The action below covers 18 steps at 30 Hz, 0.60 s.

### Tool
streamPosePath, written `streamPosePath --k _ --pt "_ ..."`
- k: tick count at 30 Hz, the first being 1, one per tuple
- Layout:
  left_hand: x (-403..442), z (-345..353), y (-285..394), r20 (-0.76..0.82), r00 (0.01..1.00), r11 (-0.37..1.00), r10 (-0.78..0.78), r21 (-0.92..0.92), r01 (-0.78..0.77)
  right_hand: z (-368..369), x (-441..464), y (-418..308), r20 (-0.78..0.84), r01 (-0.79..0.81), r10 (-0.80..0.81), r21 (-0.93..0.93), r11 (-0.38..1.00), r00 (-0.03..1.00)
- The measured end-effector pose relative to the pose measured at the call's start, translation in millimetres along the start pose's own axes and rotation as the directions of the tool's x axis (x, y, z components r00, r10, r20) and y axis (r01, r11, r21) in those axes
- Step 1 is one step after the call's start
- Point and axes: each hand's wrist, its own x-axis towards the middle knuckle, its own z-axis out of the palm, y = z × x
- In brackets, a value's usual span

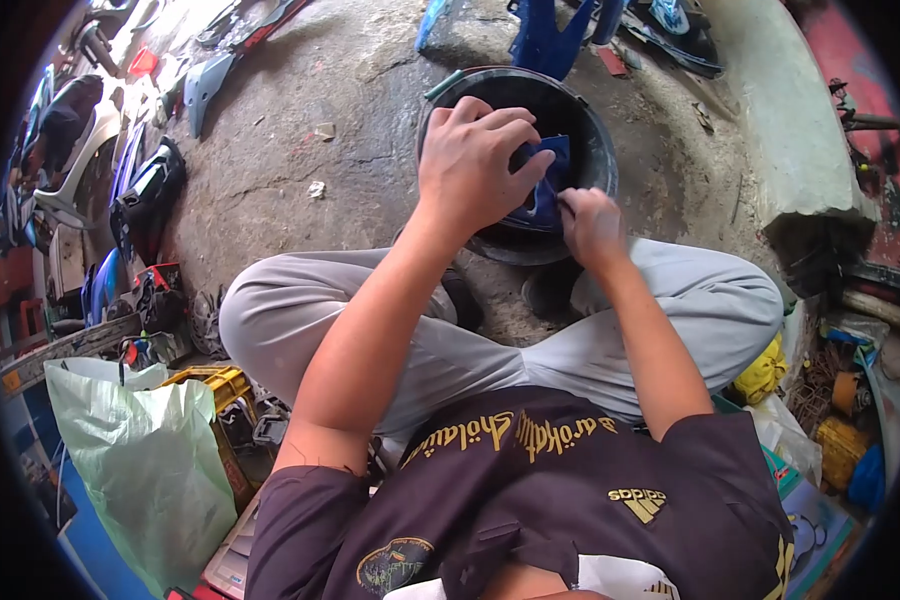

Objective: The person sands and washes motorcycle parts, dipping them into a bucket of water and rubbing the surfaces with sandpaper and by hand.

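Observation:
A round black bucket (598, 140) stands on the floor between my bent legs, its inside dark. Over its mouth is a glossy blue plastic part (548, 185), partly covered by my hands. My left hand (478, 160) reaches across the bucket with fingers curled and thumb along the blue part, gripping it. At the near right edge of the part, my right hand (595, 228) is closed, slightly smeared by motion. Its fingers are pressed together against the part; whatever is in them is too small to make out.
Blue plastic panels (545, 40) lie just beyond the bucket. Assorted fairings and a grey panel (208, 85) are on the concrete floor to the left. A pale plastic bag (140, 460) and yellow crate (215, 380) sit at my left. A concrete ledge (805, 150) runs along the right.

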Motion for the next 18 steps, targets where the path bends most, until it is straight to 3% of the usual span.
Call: streamPosePath --k 5,7,11,14,18 --pt "2.3 1.6 -0.1 0.024 1.000 1.000 -0.002 0.028 0.001 -1.8 -6.5 3.2 0.033 -0.046 0.047 -0.017 0.999 0.998" --pt "0.3 4.5 -1.4 0.010 1.000 1.000 0.010 0.012 -0.011 -3.0 15.3 -6.8 -0.024 -0.036 0.037 0.021 0.999 0.999" --pt "-1.4 -1.4 1.2 0.012 1.000 1.000 -0.005 0.026 0.004 4.5 36.1 -13.4 -0.002 -0.181 0.185 0.203 0.962 0.983" --pt "-1.2 -1.7 1.6 0.012 1.000 1.000 0.003 0.008 -0.004 10.7 12.5 -2.4 -0.050 -0.107 0.119 0.195 0.975 0.992" --pt "2.1 -2.2 2.5 0.031 1.000 1.000 -0.005 0.020 0.004 -0.2 -12.7 0.2 0.096 -0.184 0.172 0.144 0.972 0.980"
